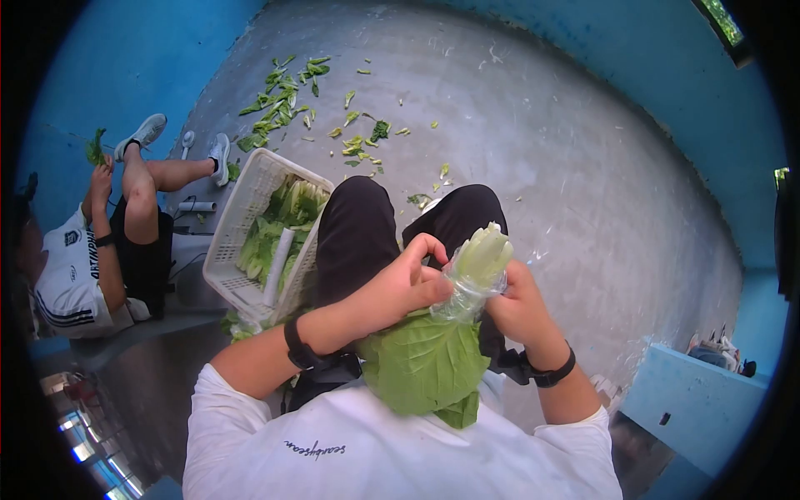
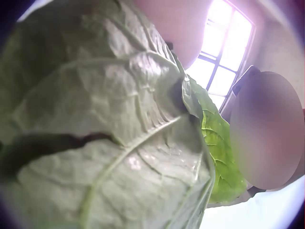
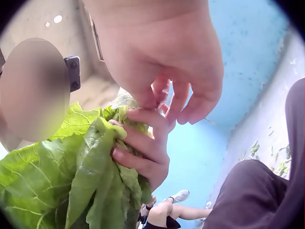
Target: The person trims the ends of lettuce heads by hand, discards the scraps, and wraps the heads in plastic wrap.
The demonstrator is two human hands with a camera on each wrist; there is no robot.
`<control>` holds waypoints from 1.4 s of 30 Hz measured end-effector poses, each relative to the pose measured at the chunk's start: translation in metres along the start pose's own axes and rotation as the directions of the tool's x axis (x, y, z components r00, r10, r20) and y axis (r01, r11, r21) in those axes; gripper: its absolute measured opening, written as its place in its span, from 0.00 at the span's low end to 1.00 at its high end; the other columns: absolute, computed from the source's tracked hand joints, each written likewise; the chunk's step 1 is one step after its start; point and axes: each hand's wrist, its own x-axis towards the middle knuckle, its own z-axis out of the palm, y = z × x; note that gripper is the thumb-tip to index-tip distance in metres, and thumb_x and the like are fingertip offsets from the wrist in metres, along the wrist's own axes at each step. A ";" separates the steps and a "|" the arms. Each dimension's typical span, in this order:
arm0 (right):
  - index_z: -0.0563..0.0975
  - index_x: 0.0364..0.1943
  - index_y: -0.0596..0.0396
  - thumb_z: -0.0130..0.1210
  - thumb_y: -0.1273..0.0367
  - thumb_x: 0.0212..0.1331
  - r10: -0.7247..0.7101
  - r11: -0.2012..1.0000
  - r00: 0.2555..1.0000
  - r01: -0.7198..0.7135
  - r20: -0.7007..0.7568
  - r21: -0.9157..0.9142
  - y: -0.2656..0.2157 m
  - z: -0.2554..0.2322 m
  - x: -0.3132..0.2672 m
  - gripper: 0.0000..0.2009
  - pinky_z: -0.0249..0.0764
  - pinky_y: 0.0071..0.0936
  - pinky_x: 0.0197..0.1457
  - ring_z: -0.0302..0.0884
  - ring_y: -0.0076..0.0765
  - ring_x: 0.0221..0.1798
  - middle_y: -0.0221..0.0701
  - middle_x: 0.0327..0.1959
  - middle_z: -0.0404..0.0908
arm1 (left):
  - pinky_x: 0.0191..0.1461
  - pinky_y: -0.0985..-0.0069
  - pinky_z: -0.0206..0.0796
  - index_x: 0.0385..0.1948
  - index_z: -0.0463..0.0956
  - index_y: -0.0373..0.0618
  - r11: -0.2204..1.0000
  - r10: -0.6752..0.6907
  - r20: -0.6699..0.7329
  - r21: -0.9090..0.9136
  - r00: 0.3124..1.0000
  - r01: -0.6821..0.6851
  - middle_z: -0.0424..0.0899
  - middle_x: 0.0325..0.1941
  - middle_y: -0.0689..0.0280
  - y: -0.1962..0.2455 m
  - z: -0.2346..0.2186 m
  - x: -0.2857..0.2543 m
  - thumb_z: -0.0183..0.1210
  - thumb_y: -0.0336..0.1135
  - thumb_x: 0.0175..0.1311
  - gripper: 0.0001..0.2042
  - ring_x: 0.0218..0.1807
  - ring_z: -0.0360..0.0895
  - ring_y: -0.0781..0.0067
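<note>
A leafy cabbage [image 1: 429,362] lies over the lap, its broad leaves toward the person's chest and its pale stalk end pointing away. Clear plastic film [image 1: 458,302] is wrapped around the stalks. At the film's left side is the left hand [image 1: 404,283], thumb and forefinger bent close to it; its other fingers curl around the leaf bases in the right wrist view. The right hand [image 1: 518,308] pinches the film from the right side, its fingertips partly hidden behind the stalks. A large leaf [image 2: 119,129] fills most of the left wrist view.
A white plastic basket [image 1: 223,237] stands left of the knees, holding leafy greens [image 1: 267,225] and a pale roll [image 1: 278,267]. Loose leaves [image 1: 279,100] litter the floor ahead. Another person [image 1: 92,258] sits at left, holding a leaf. A blue ledge [image 1: 692,404] is at right.
</note>
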 end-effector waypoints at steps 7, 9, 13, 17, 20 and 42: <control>0.78 0.41 0.62 0.54 0.77 0.58 -0.047 0.999 0.980 0.051 -0.193 0.017 0.002 0.011 -0.008 0.09 0.73 0.26 0.48 0.78 0.22 0.40 0.31 0.35 0.83 | 0.52 0.82 0.69 0.55 0.73 0.41 0.990 -0.059 -0.062 0.121 0.996 0.067 0.83 0.44 0.72 -0.004 -0.002 -0.001 0.52 0.52 0.78 0.21 0.46 0.76 0.87; 0.77 0.37 0.62 0.55 0.76 0.58 -0.078 0.996 0.969 0.065 -0.235 -0.064 0.006 0.012 -0.007 0.05 0.73 0.27 0.45 0.77 0.22 0.37 0.32 0.31 0.81 | 0.55 0.80 0.69 0.59 0.71 0.41 0.989 -0.119 -0.096 0.078 0.988 0.127 0.82 0.49 0.70 -0.003 0.000 -0.002 0.48 0.52 0.79 0.22 0.50 0.76 0.85; 0.74 0.32 0.62 0.57 0.75 0.57 -0.129 0.977 0.938 0.064 -0.321 -0.203 0.000 0.022 -0.001 0.04 0.73 0.27 0.39 0.77 0.25 0.31 0.33 0.26 0.79 | 0.61 0.75 0.68 0.60 0.70 0.39 0.998 -0.039 -0.162 0.042 0.986 0.047 0.78 0.56 0.68 -0.001 0.016 -0.009 0.45 0.56 0.79 0.27 0.56 0.75 0.80; 0.74 0.30 0.62 0.58 0.75 0.57 -0.169 0.944 0.946 0.075 -0.276 -0.321 -0.017 0.030 0.003 0.05 0.74 0.27 0.37 0.76 0.30 0.28 0.34 0.25 0.79 | 0.63 0.72 0.68 0.60 0.70 0.40 0.957 0.099 -0.170 0.285 0.980 -0.048 0.79 0.57 0.65 -0.004 0.025 -0.008 0.69 0.49 0.64 0.29 0.58 0.75 0.76; 0.77 0.32 0.62 0.62 0.76 0.56 -0.204 0.916 0.956 0.111 -0.211 -0.385 -0.024 0.025 0.002 0.05 0.76 0.25 0.39 0.81 0.29 0.30 0.35 0.28 0.82 | 0.58 0.73 0.71 0.56 0.73 0.39 0.977 -0.012 -0.170 0.209 0.985 0.048 0.82 0.49 0.66 0.002 0.019 -0.005 0.73 0.37 0.59 0.26 0.52 0.79 0.76; 0.77 0.32 0.60 0.66 0.83 0.43 -0.050 0.980 0.994 0.030 0.097 0.195 -0.012 0.022 0.024 0.11 0.70 0.22 0.40 0.75 0.24 0.35 0.31 0.32 0.79 | 0.52 0.74 0.69 0.42 0.77 0.41 0.972 0.109 0.601 -0.231 0.792 0.041 0.80 0.39 0.65 0.004 0.018 -0.018 0.68 0.37 0.59 0.15 0.44 0.78 0.74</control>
